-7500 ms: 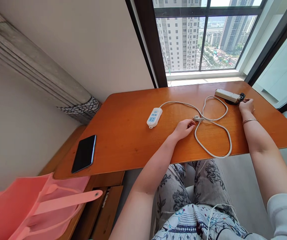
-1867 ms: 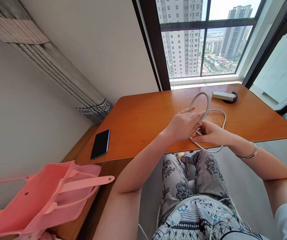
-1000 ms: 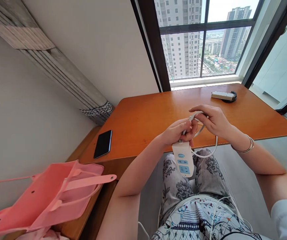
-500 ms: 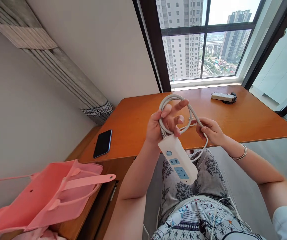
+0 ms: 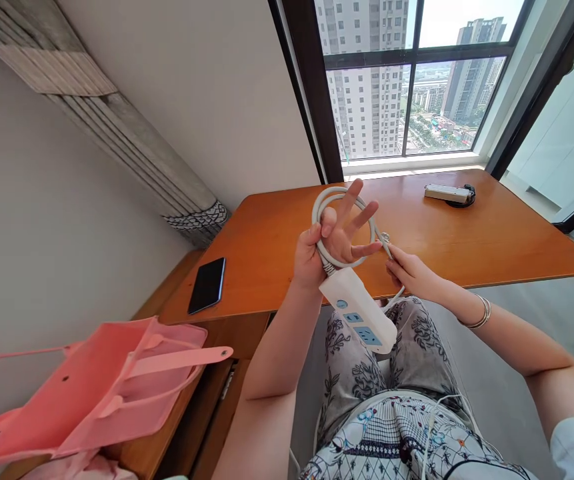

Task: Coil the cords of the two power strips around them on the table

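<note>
A white power strip [image 5: 359,310] with blue socket faces hangs tilted over my lap, below my left hand [image 5: 329,243]. Its pale cord [image 5: 319,203] forms a loop of more than one turn around the left hand. The left thumb and index finger pinch the coil near the strip's end, while the other fingers spread through the loop. At the loop's right side, my right hand [image 5: 411,270] grips the cord between thumb and fingers. The rest of the cord drops from the right hand behind the strip toward my knees.
On the brown wooden table [image 5: 267,233], a black phone [image 5: 207,285] lies at left. Another white power strip [image 5: 447,193] with a black cord lies at the far right. An open pink bag [image 5: 117,387] stands at lower left. The window [image 5: 411,100] is beyond the table.
The loop has been drawn closer around my left hand, whose free fingers have spread wider. My right hand has moved slightly down with the cord, and the power strip has risen a little.
</note>
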`<state>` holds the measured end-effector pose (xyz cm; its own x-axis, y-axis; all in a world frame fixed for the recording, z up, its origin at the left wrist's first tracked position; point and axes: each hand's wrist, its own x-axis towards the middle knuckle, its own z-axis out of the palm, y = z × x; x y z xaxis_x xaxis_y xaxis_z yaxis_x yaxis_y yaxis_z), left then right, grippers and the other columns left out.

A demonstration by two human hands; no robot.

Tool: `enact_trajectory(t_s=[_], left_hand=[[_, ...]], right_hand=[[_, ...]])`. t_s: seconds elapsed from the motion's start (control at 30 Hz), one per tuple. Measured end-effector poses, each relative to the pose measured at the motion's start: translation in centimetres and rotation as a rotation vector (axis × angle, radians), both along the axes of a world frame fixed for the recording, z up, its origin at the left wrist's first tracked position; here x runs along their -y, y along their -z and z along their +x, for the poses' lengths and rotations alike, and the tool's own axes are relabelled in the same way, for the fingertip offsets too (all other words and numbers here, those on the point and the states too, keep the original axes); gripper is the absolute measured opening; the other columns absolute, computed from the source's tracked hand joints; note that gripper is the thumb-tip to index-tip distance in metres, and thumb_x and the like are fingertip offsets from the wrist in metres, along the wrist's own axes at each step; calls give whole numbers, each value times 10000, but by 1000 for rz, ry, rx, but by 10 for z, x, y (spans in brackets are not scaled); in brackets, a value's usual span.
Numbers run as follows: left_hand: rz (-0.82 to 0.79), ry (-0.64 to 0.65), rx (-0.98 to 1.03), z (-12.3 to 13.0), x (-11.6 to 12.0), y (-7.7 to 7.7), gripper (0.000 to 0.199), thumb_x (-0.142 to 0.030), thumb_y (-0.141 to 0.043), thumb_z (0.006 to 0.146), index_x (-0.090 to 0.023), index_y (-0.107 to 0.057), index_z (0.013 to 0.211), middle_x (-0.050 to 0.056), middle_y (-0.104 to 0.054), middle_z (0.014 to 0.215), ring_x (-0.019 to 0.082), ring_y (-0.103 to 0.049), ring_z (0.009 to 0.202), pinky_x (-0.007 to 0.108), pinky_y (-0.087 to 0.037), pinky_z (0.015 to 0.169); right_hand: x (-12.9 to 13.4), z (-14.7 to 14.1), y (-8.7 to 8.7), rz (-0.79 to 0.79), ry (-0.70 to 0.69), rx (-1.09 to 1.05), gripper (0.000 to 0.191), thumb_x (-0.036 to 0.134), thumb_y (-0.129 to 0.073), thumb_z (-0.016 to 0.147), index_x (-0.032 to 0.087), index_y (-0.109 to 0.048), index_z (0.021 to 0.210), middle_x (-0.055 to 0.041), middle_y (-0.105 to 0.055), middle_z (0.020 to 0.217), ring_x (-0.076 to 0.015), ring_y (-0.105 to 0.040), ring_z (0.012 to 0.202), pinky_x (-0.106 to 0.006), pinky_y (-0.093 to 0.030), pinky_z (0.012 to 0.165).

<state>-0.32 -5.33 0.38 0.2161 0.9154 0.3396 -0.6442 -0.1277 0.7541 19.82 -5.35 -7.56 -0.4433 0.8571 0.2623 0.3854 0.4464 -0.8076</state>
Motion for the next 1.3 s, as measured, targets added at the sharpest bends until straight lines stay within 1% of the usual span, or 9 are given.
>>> enact_trajectory(t_s=[0.13, 0.23, 0.43, 0.57, 0.63, 0.83, 1.0, 1.17, 1.3], left_hand=[[225, -151, -120, -2, -9, 2, 377, -586, -551, 878, -235, -500, 752, 10, -573, 1423, 299, -389, 1461, 547, -491, 1063], [314, -201, -147, -8, -18, 0, 335, -572, -581, 873, -251, -550, 783, 3, -535, 1469, 280, -330, 1496, 490, -415, 1123], [352, -228, -171, -18, -27, 4, 323, -498, -666, 819, -230, -510, 732, -12, -437, 1567, 271, -246, 1536, 457, -332, 1180], [370, -245, -268, -14, -26, 11, 303, -465, -702, 809, -224, -527, 747, -5, -397, 1598, 251, -159, 1566, 442, -239, 1233], [357, -188, -359, -11, -24, 13, 310, -482, -699, 816, -222, -542, 752, 35, -437, 1572, 277, -165, 1565, 468, -225, 1236], [323, 35, -442, -7, -18, 9, 367, -527, -695, 814, -196, -554, 739, 103, -522, 1488, 373, -231, 1536, 581, -245, 1208], [250, 144, -351, -7, -12, 10, 395, -548, -732, 782, -196, -560, 739, 100, -504, 1489, 383, -365, 1477, 593, -333, 1173], [277, 280, -386, 0, -5, 12, 367, -538, -674, 843, -200, -581, 735, 77, -596, 1362, 328, -557, 1323, 481, -466, 1088], [221, 222, -381, 8, -5, 17, 331, -511, -697, 837, -195, -615, 784, 52, -692, 1010, 219, -682, 1002, 315, -566, 854]], right_hand=[[15, 3, 12, 153, -73, 321, 563, 224, -395, 969, 132, -344, 1522, -114, -717, 957, -237, -683, 845, -361, -541, 749], [23, 7, 18, 269, -108, 480, 595, 201, -380, 963, 134, -311, 1550, -176, -679, 1213, -270, -696, 981, -387, -555, 784], [26, 25, 6, 583, 29, 675, 531, 145, -411, 977, 97, -408, 1506, -133, -699, 1016, -207, -677, 764, -282, -495, 600], [23, 35, -18, 991, 33, 606, 402, 118, -430, 997, 171, -562, 1374, -41, -655, 811, -136, -595, 654, -250, -392, 519], [23, 32, -34, 1101, 5, 515, 341, 142, -466, 1005, 225, -605, 1305, -11, -643, 782, -116, -575, 652, -251, -378, 526], [31, 7, -78, 1151, -167, 433, 242, 258, -468, 1035, 234, -691, 1125, -1, -601, 759, -105, -508, 636, -261, -336, 515], [28, -1, -92, 1017, -225, 372, 353, 329, -360, 1066, 238, -691, 1149, -35, -624, 868, -126, -577, 765, -241, -440, 653], [23, -8, -91, 995, -258, 284, 336, 356, -391, 1059, 221, -686, 1145, -62, -625, 967, -144, -598, 875, -253, -479, 736], [23, -16, -91, 1002, -202, 306, 281, 356, -460, 1033, 239, -713, 1071, -72, -594, 982, -181, -562, 921, -313, -485, 802]])
